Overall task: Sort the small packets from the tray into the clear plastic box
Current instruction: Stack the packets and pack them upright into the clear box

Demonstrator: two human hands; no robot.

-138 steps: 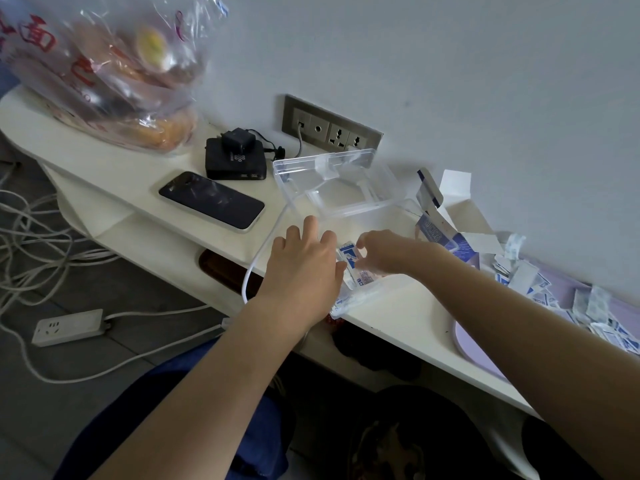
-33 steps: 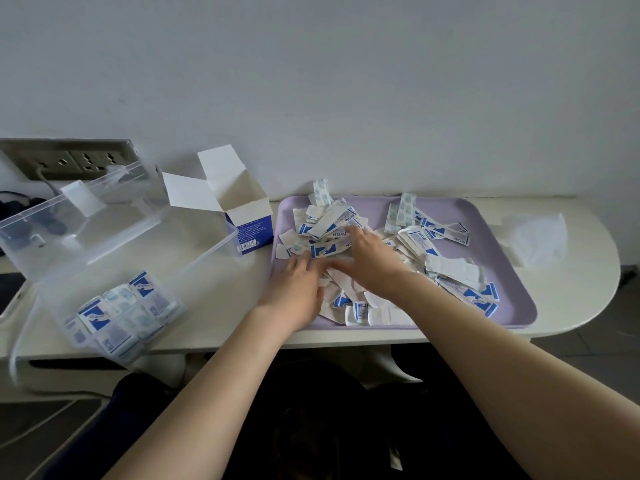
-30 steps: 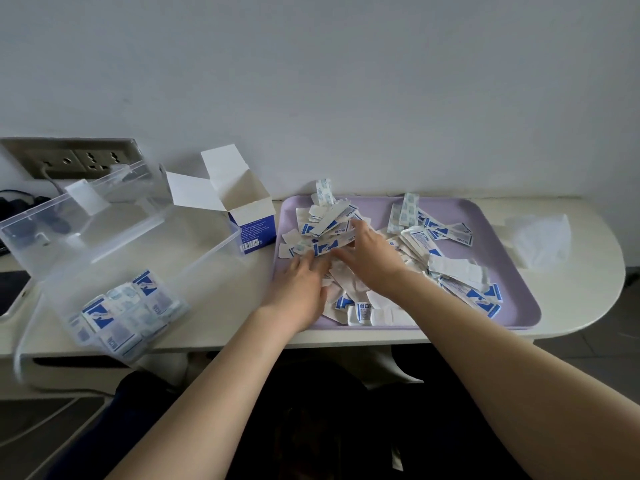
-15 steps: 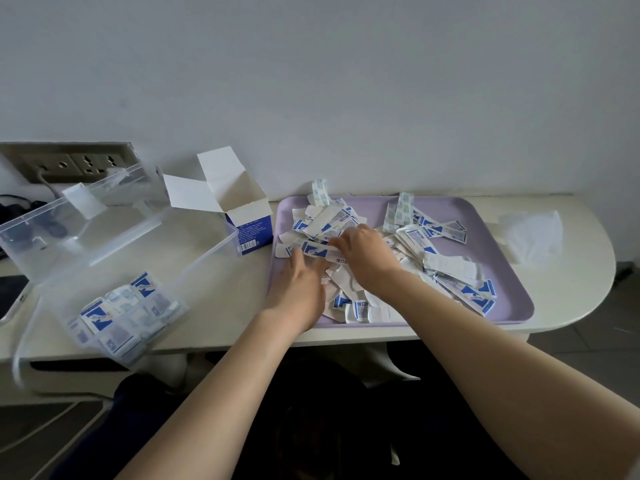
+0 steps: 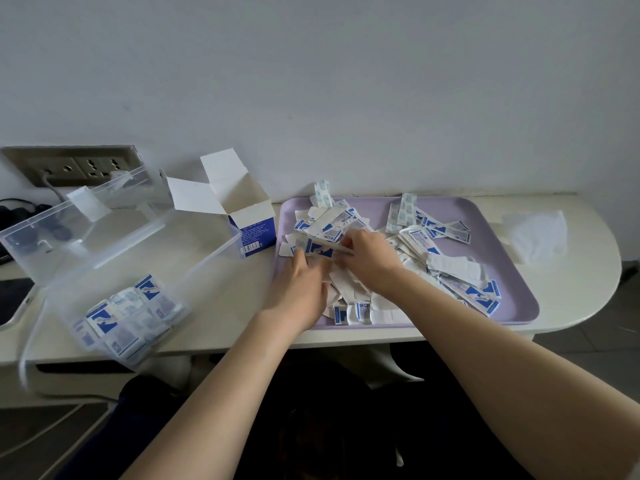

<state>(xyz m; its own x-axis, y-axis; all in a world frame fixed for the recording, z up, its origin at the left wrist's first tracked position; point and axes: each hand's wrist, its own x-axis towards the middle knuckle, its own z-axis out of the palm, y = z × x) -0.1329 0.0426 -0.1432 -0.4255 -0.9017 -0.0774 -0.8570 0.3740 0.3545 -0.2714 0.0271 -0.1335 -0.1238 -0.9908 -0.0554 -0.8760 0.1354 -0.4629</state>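
Both hands have left the clear plastic box (image 5: 166, 261) and come across to the lilac plastic tray (image 5: 497, 244). There the right hand (image 5: 369, 259) pinches one long blue-and-white paper packet (image 5: 317, 250) atop the loose heap of small packets (image 5: 446, 268); the left hand (image 5: 301, 287) lies at its other end, grip unclear. At the tray's 9 o'clock, the box holds a small batch of packets (image 5: 124, 313) in its 7 o'clock corner. Seemingly most remain unsorted. An open white-and-blue carton (image 5: 251, 220) stands between.
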